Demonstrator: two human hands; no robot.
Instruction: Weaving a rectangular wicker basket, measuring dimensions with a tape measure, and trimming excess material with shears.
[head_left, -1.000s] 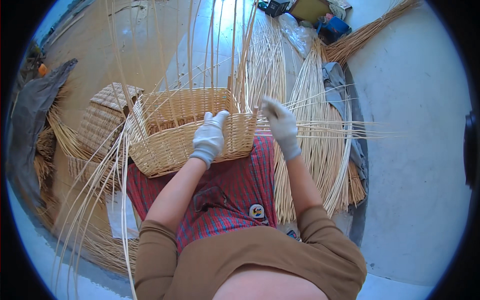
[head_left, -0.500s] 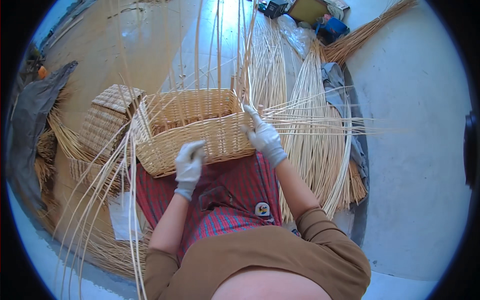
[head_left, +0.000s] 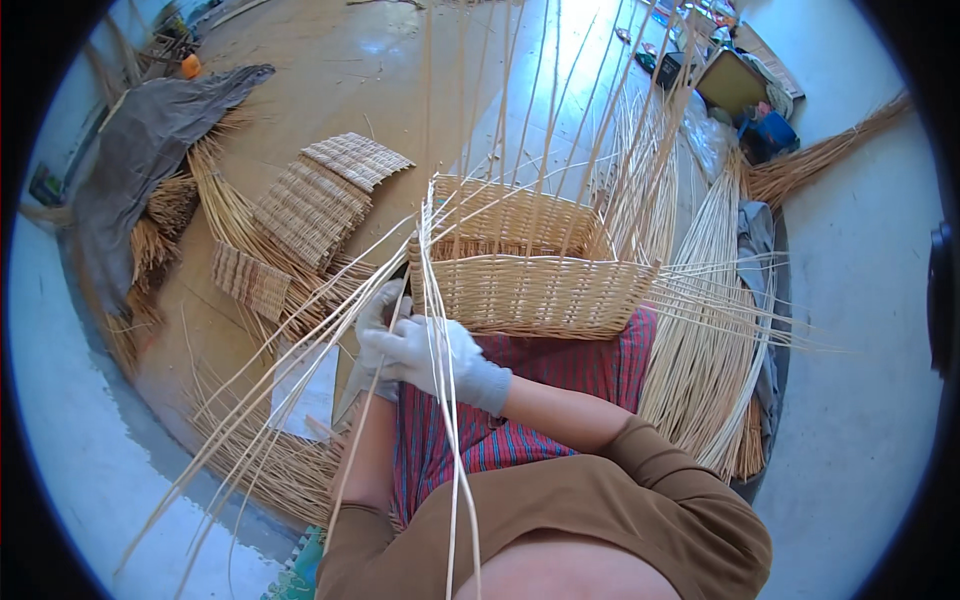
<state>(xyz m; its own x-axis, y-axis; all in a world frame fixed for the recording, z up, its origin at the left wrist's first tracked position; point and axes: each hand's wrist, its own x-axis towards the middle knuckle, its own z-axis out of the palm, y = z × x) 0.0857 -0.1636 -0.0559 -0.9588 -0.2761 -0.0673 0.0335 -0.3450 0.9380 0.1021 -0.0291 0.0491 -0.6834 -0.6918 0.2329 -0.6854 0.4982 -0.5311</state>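
Observation:
A rectangular basket of pale wicker (head_left: 535, 297) rests on my lap, with long upright stakes rising from its far side. Loose pale wicker strands (head_left: 447, 430) hang from its left corner, fanning down and left. My right hand (head_left: 440, 358), in a whitish glove, reaches across to that corner, fingers closed on a wicker strand. Just beyond it, partly hidden by the right hand and the strands, my gloved left hand (head_left: 377, 308) has its fingers curled below the corner. What it grips is hard to make out. Both hands nearly touch each other.
Woven panels (head_left: 318, 208) lie on the floor to the left, beside a dark grey cloth (head_left: 140, 170) over bundled stalks. Large bundles of pale strands (head_left: 715, 360) lie at the right. A blue container (head_left: 770, 137) and clear plastic bag (head_left: 703, 135) sit at the far right.
My right hand has left the basket's right corner and crossed to its left corner, beside my left hand. The view has shifted left, so the basket appears farther right and turned slightly.

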